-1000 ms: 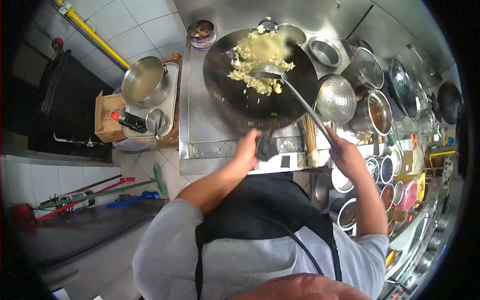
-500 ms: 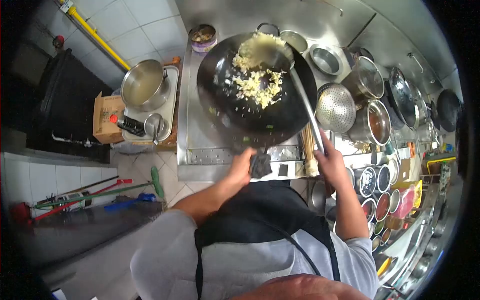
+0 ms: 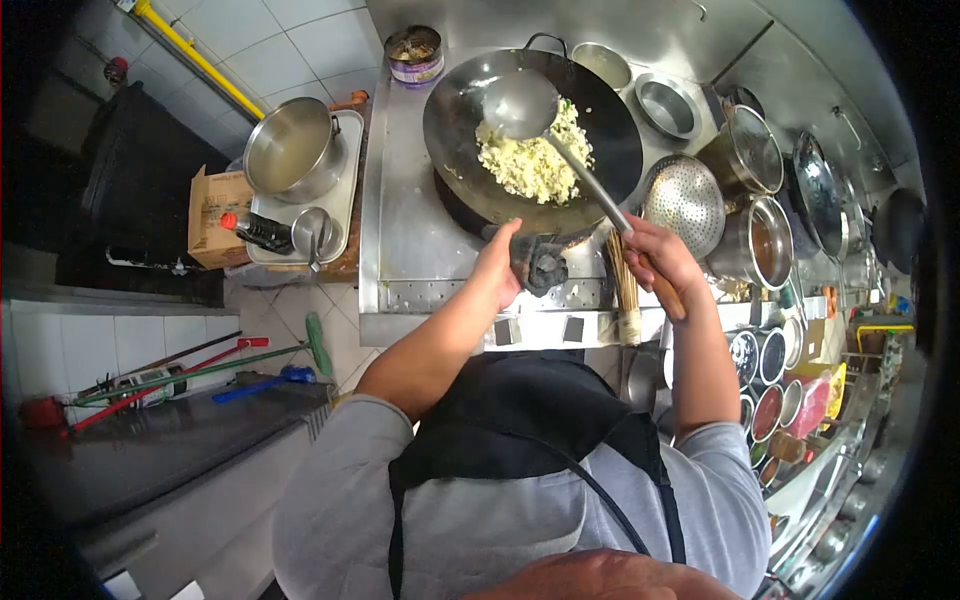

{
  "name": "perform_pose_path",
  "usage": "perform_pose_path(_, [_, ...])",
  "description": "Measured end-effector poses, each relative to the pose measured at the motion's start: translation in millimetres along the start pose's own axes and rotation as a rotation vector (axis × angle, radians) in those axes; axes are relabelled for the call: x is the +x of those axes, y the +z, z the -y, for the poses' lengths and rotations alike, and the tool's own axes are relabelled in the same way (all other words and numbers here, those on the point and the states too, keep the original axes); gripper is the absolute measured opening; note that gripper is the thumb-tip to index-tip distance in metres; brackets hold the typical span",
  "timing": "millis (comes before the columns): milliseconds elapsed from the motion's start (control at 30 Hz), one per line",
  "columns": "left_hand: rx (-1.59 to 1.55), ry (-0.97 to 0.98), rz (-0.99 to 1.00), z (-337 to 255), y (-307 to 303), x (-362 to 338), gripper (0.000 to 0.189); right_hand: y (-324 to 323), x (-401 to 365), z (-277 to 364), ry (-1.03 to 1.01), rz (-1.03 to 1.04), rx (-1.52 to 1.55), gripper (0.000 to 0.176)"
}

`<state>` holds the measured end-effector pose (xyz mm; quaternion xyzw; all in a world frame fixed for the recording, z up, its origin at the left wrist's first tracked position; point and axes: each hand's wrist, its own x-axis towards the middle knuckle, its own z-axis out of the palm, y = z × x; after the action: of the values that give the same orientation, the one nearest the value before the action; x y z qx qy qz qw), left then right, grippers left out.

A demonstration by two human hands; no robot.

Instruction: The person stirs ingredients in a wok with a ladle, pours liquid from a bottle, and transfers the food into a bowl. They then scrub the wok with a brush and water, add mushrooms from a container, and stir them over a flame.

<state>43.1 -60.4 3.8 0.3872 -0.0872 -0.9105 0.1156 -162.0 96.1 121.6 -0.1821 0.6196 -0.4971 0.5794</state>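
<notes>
My left hand [image 3: 497, 268] grips the near side of the black wok [image 3: 460, 130] through a dark folded cloth [image 3: 546, 268]. Its thumb points up towards the rim, and its other fingers are mostly hidden. Closed around the wooden handle end of a long metal ladle [image 3: 590, 183] is my right hand [image 3: 662, 258]. The ladle's bowl is over the wok, at the far left edge of a heap of pale yellow and white rice-like food [image 3: 535, 165] with green flecks. A round burner opening shows partly beneath the wok's near left side.
Right of the wok are a perforated strainer [image 3: 684, 205], a bamboo brush [image 3: 627, 300], metal bowls [image 3: 668, 105] and several pots. An opened can [image 3: 414, 62] stands at the far left. Further left, a tray [image 3: 350, 150] carries a large pot [image 3: 290, 150] and a dark bottle [image 3: 262, 232].
The scattered, airborne food has gathered into one heap in the wok. The wok has shifted right and slightly away. The ladle's bowl has moved left, and my right hand is further from me.
</notes>
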Motion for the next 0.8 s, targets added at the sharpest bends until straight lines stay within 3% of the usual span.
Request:
perform_pose_path(67, [-0.048, -0.005, 0.056, -0.3, 0.1, -11.8, 0.037, -4.5, 2.1, -12.4, 0.144, -0.062, -0.335, 0.055])
perform_pose_path(100, [-0.041, -0.021, 0.057, 0.7, -11.3, -0.6, 0.038, -2.8, 4.7, -18.1, 0.060, -0.159, -0.613, 0.057])
perform_pose_path(133, [-0.040, -0.022, 0.065, 2.0, -14.2, 5.9, 0.038, -4.4, 8.4, -27.4, 0.057, -0.166, -0.616, 0.057])
perform_pose_path(200, [0.017, 0.048, 0.007, 5.8, -16.4, 12.0, 0.036, 10.8, 4.3, -31.9, -0.418, -0.531, -1.224, 0.061])
perform_pose_path(233, [0.016, 0.043, 0.012, 5.8, -17.0, 17.2, 0.036, 15.5, 1.6, -28.5, -0.180, -0.578, -1.152, 0.064])
perform_pose_path(300, [0.036, -0.033, -0.017, 5.4, -17.3, 27.1, 0.034, 2.1, 12.9, -35.2, -0.127, -0.549, -1.255, 0.064])
perform_pose_path(367, [0.034, 0.015, -0.013, 7.9, -17.9, 45.4, 0.028, -0.6, 7.9, -31.6, -0.044, -0.439, -1.396, 0.064])
perform_pose_path(467, [0.071, 0.114, -0.032, 14.9, -7.1, 44.0, 0.020, 9.6, -46.4, -14.3, -0.178, -0.317, -1.488, 0.068])
perform_pose_path(567, [0.103, 0.168, -0.109, 39.7, 2.4, -21.8, 0.019, 2.2, -123.1, -27.0, -0.247, -0.272, -1.506, 0.075])
perform_pose_path(667, [0.103, 0.142, -0.162, 96.5, -16.2, -106.2, 0.024, 6.2, -223.5, -9.3, -0.067, -0.137, -1.312, 0.077])
perform_pose_path(800, [0.100, 0.141, -0.238, 168.7, -56.2, -140.9, 0.028, 3.0, -272.9, -70.4, -0.176, -0.236, -1.470, 0.076])
